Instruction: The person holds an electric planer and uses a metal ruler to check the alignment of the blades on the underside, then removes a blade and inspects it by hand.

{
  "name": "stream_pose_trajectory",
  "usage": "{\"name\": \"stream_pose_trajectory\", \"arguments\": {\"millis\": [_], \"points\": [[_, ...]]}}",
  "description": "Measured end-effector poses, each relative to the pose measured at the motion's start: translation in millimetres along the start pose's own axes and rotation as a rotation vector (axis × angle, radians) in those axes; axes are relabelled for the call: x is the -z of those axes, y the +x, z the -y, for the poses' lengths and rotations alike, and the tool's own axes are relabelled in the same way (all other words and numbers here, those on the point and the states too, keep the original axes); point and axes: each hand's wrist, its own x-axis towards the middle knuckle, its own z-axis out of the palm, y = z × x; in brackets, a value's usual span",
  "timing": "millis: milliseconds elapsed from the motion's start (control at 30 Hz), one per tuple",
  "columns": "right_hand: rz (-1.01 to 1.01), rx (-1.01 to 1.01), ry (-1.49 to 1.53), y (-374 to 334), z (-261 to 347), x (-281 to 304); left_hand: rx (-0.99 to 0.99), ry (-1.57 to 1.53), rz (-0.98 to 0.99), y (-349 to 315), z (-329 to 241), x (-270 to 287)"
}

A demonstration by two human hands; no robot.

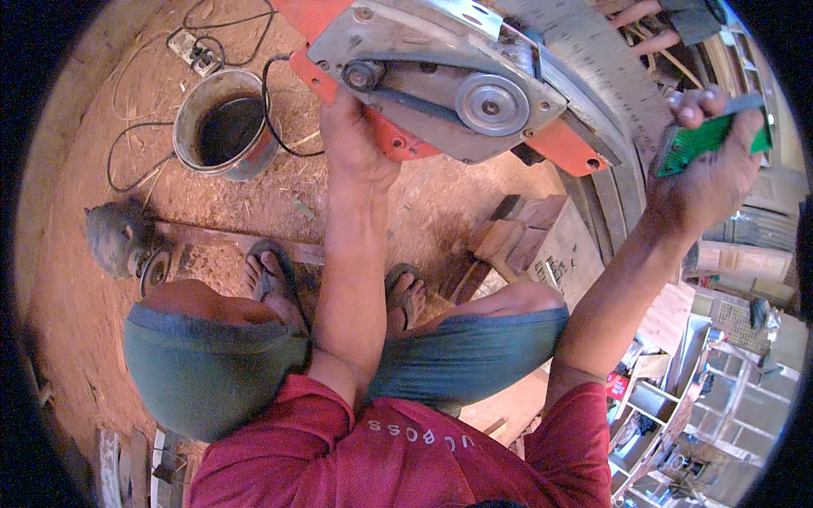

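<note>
My left hand point(356, 140) is closed around the orange body of an electric hand planer point(415, 97), gripping it from below. The planer is raised on its side, so its grey side plate, black drive belt and two pulleys face me. Off to the right, my right hand point(707, 190) is closed on a flat green piece with a grey edge point(711, 142). Its fingers wrap over the piece, and motion blurs both a little; I cannot make out exactly what kind of thing it is. A black cord point(267, 102) hangs in a loop at the planer's left.
A bucket of dark liquid point(179, 131) stands at left near a socket strip point(190, 52) and loose cables. A motor with a disc point(118, 241) lies by my left knee. Wooden blocks point(525, 229) sit ahead; shelves point(669, 402) fill the right. Another person's limbs point(656, 38) show upper right.
</note>
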Motion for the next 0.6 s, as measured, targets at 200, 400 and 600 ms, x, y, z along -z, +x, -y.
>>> {"name": "stream_pose_trajectory", "arguments": {"millis": [200, 400, 600], "points": [[0.114, -0.017, 0.250, 8.1, -19.5, 40.7, -0.009, 0.027, -0.018, -1.3, -4.9, -1.1], [0.355, 0.018, -0.172, -3.3, -44.6, 22.4, 0.028, 0.070, -0.027, -6.7, -6.2, -17.2], [0.380, -0.630, -0.003, -16.7, -43.7, -4.4, 0.036, 0.007, 0.116, -5.2, -16.9, 1.8]]}}
